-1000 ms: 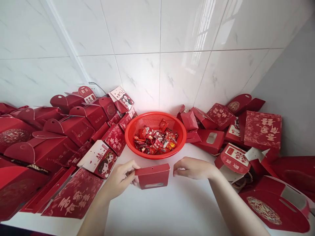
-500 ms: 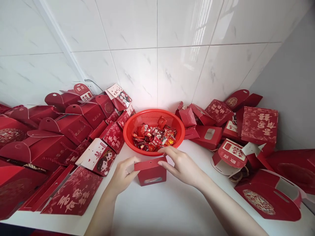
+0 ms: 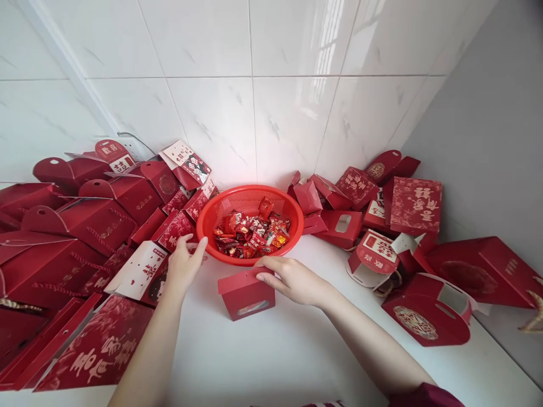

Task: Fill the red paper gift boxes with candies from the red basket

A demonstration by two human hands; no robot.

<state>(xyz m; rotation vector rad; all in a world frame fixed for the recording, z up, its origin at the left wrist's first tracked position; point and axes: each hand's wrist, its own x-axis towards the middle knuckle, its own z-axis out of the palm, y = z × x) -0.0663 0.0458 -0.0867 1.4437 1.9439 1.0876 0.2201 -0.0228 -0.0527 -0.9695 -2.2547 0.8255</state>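
A small red gift box [image 3: 244,297] with a clear window stands on the white table, its lid folded down. At its top right edge, my right hand [image 3: 294,278] grips the box between thumb and fingers. My left hand [image 3: 186,263] is off the box, thumb and fingers apart with nothing in them, close to the left side of the red plastic basket [image 3: 204,234]. Inside the basket lie many wrapped candies [image 3: 257,232], mostly red. The basket sits just behind the box.
Rows of red gift boxes [image 3: 99,226] with rope handles crowd the left, along with a white-faced box [image 3: 138,268]. More boxes, such as a printed square one [image 3: 416,204] and a round-topped one [image 3: 428,311], are piled at right. Behind stands a tiled wall [image 3: 212,113].
My left hand has let go of the box and moved up and left toward the basket's side. My right hand stays on the box. The whole view has shifted somewhat.
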